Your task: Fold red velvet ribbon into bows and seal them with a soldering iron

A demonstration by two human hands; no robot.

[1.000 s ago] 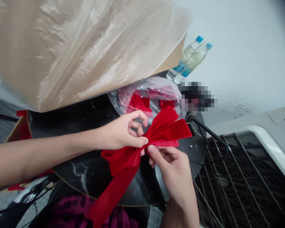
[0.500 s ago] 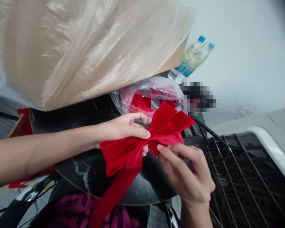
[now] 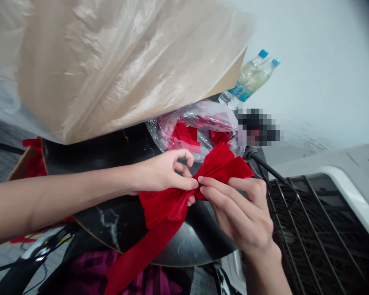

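Observation:
A large red ribbon bow [image 3: 167, 205] is held over the black marbled tabletop [image 3: 110, 223], one long tail trailing down toward my lap. My left hand [image 3: 169, 172] pinches the bow near its centre, thumb on top, with some fingers beneath and others curled above. My right hand [image 3: 242, 213] has its fingertips pressed at the knot, right beside my left thumb. The right fingers cover part of the bow's lower right loop. What exactly lies under those fingertips is hidden.
Behind the bow lies a clear plastic bag [image 3: 199, 108] with red ribbon pieces. A plastic-covered cardboard box [image 3: 126, 61] rises at the back left. Two bottles [image 3: 249, 80] stand by the wall. To the right is a white-framed heater [image 3: 335, 174] with a metal grille and a black cable [image 3: 276, 172].
My right hand has moved from the small ribbon end below the centre up to the knot. The bow has shifted slightly right and down, its right loops now partly covered.

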